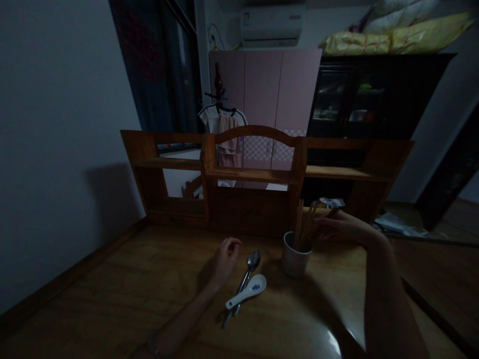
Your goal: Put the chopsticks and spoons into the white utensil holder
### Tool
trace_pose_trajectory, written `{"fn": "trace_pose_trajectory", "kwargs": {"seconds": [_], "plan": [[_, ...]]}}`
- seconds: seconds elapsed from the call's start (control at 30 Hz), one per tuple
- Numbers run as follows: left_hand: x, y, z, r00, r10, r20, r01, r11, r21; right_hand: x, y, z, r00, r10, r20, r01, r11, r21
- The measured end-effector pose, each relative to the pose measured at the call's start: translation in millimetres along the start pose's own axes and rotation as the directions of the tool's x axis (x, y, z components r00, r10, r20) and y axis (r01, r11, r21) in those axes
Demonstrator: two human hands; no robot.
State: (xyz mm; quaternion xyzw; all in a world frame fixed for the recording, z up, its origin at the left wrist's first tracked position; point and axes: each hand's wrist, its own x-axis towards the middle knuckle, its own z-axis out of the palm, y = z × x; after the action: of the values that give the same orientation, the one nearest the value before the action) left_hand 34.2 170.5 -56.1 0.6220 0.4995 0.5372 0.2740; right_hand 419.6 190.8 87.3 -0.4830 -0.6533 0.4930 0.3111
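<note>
My left hand [225,258] rests on the wooden desk [112,299] with its fingers curled loosely and nothing in it, just left of a metal spoon [247,271]. A white ceramic spoon with a blue mark [249,292] lies across the metal spoon. My right hand [337,227] reaches over to a white cup [295,257] holding several wooden chopsticks [304,224]. Its fingers are at the chopstick tops, and the dim light hides whether they grip any.
A wooden shelf unit [258,172] stands along the desk's back edge. A grey wall is on the left. Behind are a pink wardrobe [277,89], hanging clothes [224,129], a dark cabinet [366,99] and an air conditioner [271,25].
</note>
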Motion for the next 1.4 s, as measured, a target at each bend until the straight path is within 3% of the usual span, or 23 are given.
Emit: {"fn": "trace_pose_trajectory", "kwargs": {"seconds": [0.2, 0.57, 0.73, 0.83, 0.93, 1.0, 1.03, 1.07, 1.13, 1.17, 1.2, 1.27, 1.4], "plan": [[0.1, 0.4, -0.5, 1.000, 0.001, 0.000, -0.001, 1.000, 0.007, -3.2, -6.3, 2.1, 0.998, 0.019, 0.064, -0.016, 0.999, -0.039], [1.1, -0.9, 0.2, 1.000, -0.008, 0.002, 0.008, 1.000, 0.008, -3.9, -10.9, 8.5, 0.999, 0.023, 0.041, -0.021, 0.998, -0.063], [0.7, -3.3, 0.6, 1.000, 0.008, -0.001, -0.008, 1.000, 0.004, -10.1, -19.9, 9.5, 0.993, -0.041, 0.108, 0.070, 0.958, -0.278], [0.2, -5.9, 1.3, 1.000, 0.013, 0.001, -0.013, 1.000, -0.011, -12.7, -16.7, 0.1, 0.995, -0.091, 0.030, 0.095, 0.903, -0.419], [-0.1, -6.7, 1.7, 1.000, 0.003, 0.014, -0.002, 1.000, -0.020, -12.0, -11.3, -14.0, 0.978, -0.131, -0.165, 0.040, 0.886, -0.463], [0.0, -5.9, 1.7, 1.000, -0.008, 0.025, 0.009, 1.000, -0.017, -10.5, -12.9, -19.0, 0.921, -0.211, -0.327, 0.039, 0.886, -0.463], [0.2, -5.2, 1.6, 1.000, -0.012, 0.028, 0.013, 1.000, -0.012, -9.8, -16.2, -18.6, 0.860, -0.286, -0.421, 0.059, 0.878, -0.475], [0.4, -4.5, 1.6, 0.999, -0.015, 0.030, 0.015, 1.000, -0.007, -9.0, -21.1, -16.0, 0.769, -0.380, -0.513, 0.086, 0.858, -0.506], [0.7, -3.5, 1.6, 1.000, -0.011, 0.029, 0.011, 1.000, -0.004, -7.6, -34.0, -5.0, 0.537, -0.573, -0.618, 0.112, 0.775, -0.621], [0.8, -3.4, 1.6, 1.000, -0.005, 0.026, 0.005, 1.000, -0.005, -6.6, -40.8, 2.4, 0.441, -0.657, -0.612, 0.107, 0.715, -0.691], [0.9, -3.6, 1.7, 1.000, 0.000, 0.022, 0.000, 1.000, -0.007, -5.0, -47.0, 10.3, 0.387, -0.721, -0.575, 0.096, 0.652, -0.753], [1.0, -4.6, 1.7, 1.000, 0.007, 0.017, -0.007, 1.000, -0.003, 0.0, -55.4, 25.4, 0.380, -0.781, -0.496, 0.070, 0.559, -0.826], [0.9, -7.1, 1.5, 1.000, 0.003, 0.016, -0.003, 1.000, 0.005, 16.8, -52.5, 43.4, 0.473, -0.773, -0.423, -0.127, 0.416, -0.901]]}}
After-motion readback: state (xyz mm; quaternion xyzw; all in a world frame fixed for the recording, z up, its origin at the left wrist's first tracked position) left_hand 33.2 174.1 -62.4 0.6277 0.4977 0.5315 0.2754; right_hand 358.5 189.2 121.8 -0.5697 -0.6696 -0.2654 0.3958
